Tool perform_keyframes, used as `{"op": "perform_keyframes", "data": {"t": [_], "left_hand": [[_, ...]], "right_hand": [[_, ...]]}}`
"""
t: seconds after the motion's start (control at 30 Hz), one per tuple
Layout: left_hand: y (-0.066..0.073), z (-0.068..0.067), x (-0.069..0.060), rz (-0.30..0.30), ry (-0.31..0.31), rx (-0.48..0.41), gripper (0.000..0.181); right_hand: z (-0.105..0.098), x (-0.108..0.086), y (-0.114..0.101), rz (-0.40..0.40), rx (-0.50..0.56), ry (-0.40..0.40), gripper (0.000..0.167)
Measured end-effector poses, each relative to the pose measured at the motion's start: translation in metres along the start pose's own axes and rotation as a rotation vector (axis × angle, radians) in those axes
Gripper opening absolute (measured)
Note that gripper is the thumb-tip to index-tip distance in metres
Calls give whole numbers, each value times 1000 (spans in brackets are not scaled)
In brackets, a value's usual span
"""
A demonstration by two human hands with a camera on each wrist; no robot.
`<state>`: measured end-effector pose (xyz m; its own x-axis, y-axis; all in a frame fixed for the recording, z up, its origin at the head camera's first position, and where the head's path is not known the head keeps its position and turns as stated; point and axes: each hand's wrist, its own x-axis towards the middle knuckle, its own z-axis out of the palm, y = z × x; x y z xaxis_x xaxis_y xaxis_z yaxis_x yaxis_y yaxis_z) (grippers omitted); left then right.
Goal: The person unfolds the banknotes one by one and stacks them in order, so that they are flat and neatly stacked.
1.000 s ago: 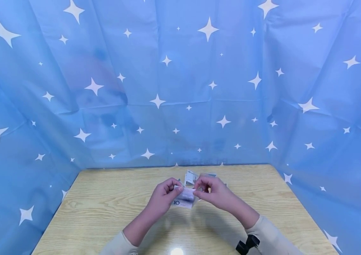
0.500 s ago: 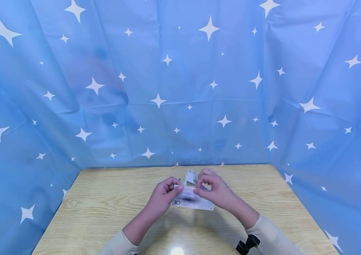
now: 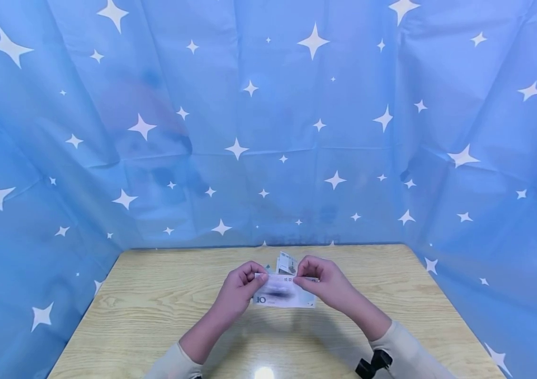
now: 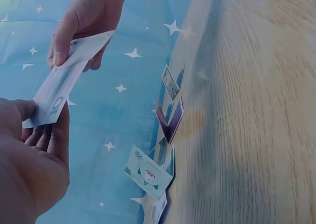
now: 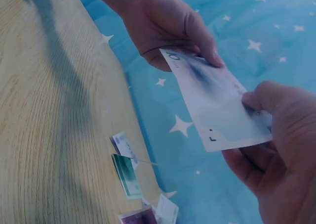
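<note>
Curtain [image 3: 202, 116]: blue with white stars, hung behind the wood-grained counter.
Counter [image 3: 155, 316]: lies beneath both hands.
Right hand [image 3: 322, 276]: thumb and fingers pinch the banknote's upper edge, toward its right end.
Left hand [image 3: 242, 284]: thumb and fingers pinch the upper left corner.
Banknote [image 3: 282, 296]: marked 10, raised over the counter between the hands; its full width now shows, where a second ago only the left part did, suggesting the fold is largely opened.
Folded notes [image 4: 148, 172]: stand beyond it, untouched.
</note>
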<state>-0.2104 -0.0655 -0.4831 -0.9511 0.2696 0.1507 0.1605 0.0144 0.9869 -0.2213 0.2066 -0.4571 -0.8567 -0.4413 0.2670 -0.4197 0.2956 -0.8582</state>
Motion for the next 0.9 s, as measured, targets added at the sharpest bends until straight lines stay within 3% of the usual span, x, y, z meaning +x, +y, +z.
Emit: {"op": "perform_keyframes", "data": {"t": [0.27,0.57,0.9], "left_hand": [[-2,-3,-2,12,-9,-7,11],[-1,-8,-5,-59,-75,-73,31],[-6,-10,-11,-62,-37,-86,30]], "right_hand": [[0,-2,-1,8,-6,51,9],[5,-4,-1,74,7,151,7],[9,-18,-1,209,72,145,37]]}}
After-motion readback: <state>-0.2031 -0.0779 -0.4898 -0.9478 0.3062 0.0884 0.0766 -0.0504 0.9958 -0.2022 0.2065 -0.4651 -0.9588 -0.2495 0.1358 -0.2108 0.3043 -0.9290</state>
